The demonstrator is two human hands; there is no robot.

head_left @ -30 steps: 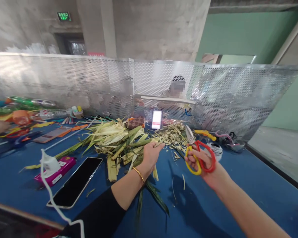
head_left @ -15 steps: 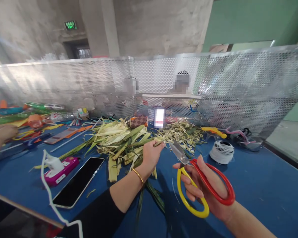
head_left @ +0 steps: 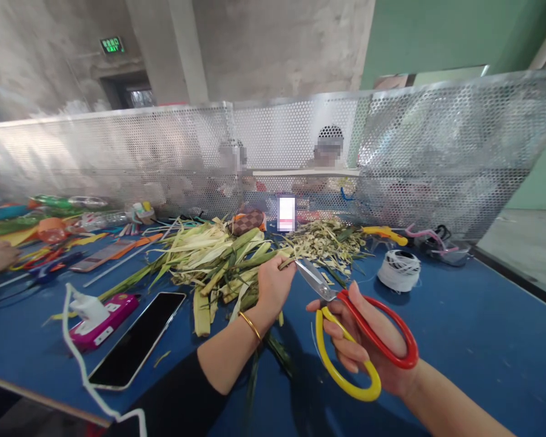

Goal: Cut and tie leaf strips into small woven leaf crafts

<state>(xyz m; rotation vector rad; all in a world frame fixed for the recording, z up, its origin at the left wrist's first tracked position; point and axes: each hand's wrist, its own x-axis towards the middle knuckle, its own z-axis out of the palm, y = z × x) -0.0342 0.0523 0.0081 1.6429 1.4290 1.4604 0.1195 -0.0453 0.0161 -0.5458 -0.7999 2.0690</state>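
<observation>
Right, near the far edge of the blue table (head_left: 459, 340), left side, a small tub (head_left: 144, 213) holds blurred bits; the left hand (head_left: 274, 284), wrist angled inward, pinches a leaf strip (head_left: 287, 263); right of centre, slanting scissors (head_left: 315, 280) point their blades toward it, gripped by the upturned right hand (head_left: 375, 349).

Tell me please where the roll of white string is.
In the head view, the roll of white string sits on the blue table, on the right side, just beyond the red scissors handle.
</observation>
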